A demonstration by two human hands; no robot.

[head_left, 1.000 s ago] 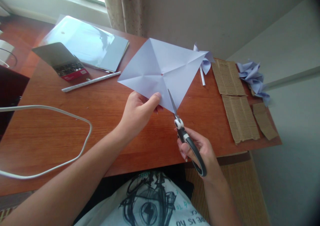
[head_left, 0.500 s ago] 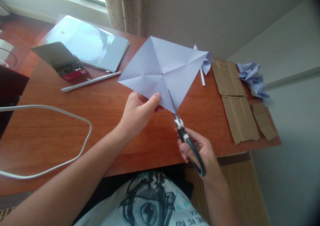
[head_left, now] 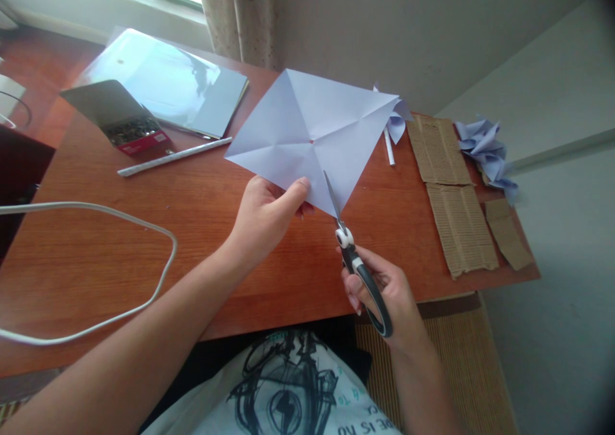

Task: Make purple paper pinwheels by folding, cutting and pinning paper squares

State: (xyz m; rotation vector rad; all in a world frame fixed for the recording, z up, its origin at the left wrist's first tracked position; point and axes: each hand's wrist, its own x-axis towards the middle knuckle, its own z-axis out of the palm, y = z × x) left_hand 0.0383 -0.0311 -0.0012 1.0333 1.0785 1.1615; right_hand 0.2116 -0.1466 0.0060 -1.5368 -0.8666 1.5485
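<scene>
Pinching near edge of creased paper square, left hand holds it lifted above wooden table, thumb on top. Right hand wrapped tight around scissors, fingers through handle loop. Blades bite into paper's nearest corner along diagonal crease. Corrugated cardboard strips lie to right; open box of clips, rolled paper stick to left.

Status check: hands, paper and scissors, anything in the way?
Left hand pinches paper square above table. Right hand grips scissors, blades in the near corner. Cut path unobstructed.
</scene>
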